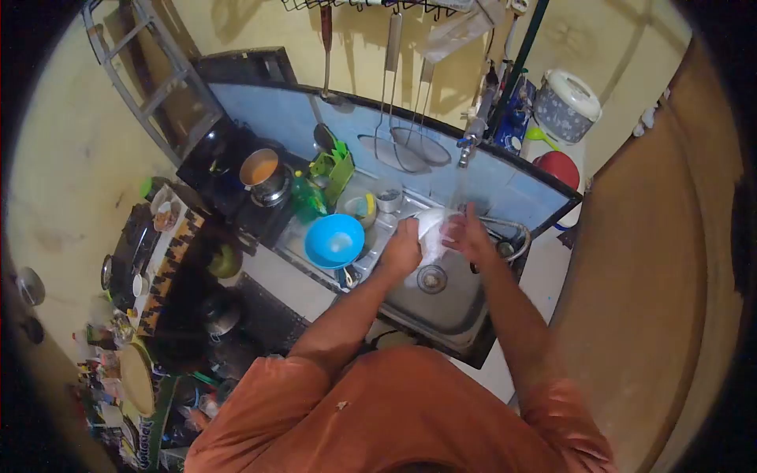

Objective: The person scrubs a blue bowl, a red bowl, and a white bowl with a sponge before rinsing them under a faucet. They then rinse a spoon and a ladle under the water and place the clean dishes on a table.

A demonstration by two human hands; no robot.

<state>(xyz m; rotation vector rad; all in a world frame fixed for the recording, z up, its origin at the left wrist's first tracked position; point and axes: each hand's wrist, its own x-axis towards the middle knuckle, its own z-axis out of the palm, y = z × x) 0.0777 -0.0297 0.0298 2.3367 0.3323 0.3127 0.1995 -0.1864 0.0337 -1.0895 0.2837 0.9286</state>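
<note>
My left hand [403,249] grips the near-left rim of a white dish [430,229], fingers closed around its edge. The dish is tilted over the sink basin [453,303], below the tap [467,148], and looks wet and bright. My right hand [468,236] is at the dish's right side, fingers spread against its surface under the running water. Part of the dish is hidden behind both hands. Left of my left hand, a blue bowl [334,241] sits on the metal drainboard.
A green bottle [307,197], a green cutlery holder [332,175] and a metal cup [388,197] stand behind the bowl. Farther left, an orange-filled pot [262,169] sits on the stove. Strainers [392,151] hang on the wall; a red bowl [557,169] is at right.
</note>
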